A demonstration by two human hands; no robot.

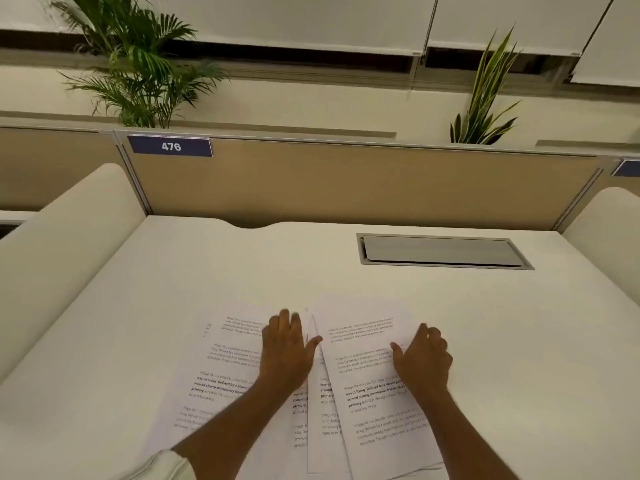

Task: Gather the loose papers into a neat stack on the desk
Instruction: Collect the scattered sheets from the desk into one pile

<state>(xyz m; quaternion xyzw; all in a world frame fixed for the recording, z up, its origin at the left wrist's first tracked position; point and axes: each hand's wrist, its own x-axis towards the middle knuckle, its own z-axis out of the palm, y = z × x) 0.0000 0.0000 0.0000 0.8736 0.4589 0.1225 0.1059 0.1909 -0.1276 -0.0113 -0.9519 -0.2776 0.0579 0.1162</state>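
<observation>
Head view: printed sheets [374,386] fanned on the near middle of the white desk [207,265], not yet squared. Left hand [285,348] flat, fingers spread, pressing the left sheet [221,368]; grips nothing. Right hand [420,355] loosely curled on the right sheet, pinch unclear. Best move: slide both sheets inward, then tap edges. Long axes run near-to-far, tops splayed apart, left sheet leaning right, text heads away.

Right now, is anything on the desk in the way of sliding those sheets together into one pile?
Nothing visible. The left hand and right hand already rest on the papers, and the desk around them is bare; the cable hatch sits flush, farther back.
</observation>
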